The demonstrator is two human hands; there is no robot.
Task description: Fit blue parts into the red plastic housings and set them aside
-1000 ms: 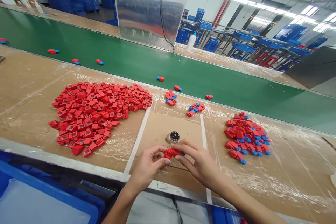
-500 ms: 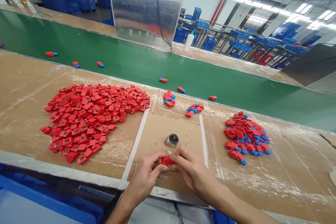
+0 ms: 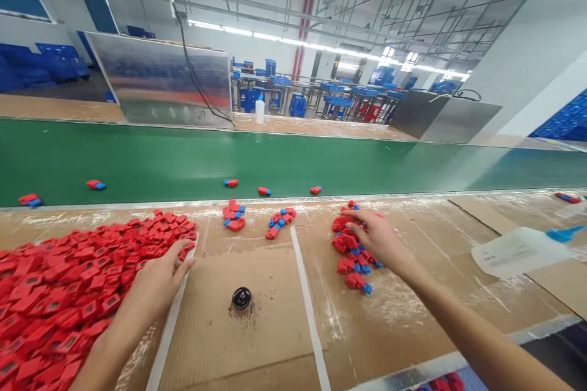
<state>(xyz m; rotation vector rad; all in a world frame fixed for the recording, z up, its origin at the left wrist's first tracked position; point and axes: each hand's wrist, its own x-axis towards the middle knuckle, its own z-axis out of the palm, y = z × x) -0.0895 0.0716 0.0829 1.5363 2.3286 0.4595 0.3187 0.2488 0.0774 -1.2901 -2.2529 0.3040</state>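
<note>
My left hand (image 3: 158, 284) lies spread against the large heap of red housings (image 3: 59, 299) at 9 o'clock — my right hand (image 3: 373, 238), also spread, touches the smaller red-and-blue pile (image 3: 351, 253) at 1 o'clock.

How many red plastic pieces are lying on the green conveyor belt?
5, spread along the green conveyor belt: one red plastic piece at the far left, another to its right, then three near the middle. More may lie out of view.

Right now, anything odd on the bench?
A white plastic squeeze bottle with a blue nozzle lies toppled on its side on the brown cardboard bench top, and reddish specks are scattered around the small black round container.
</note>
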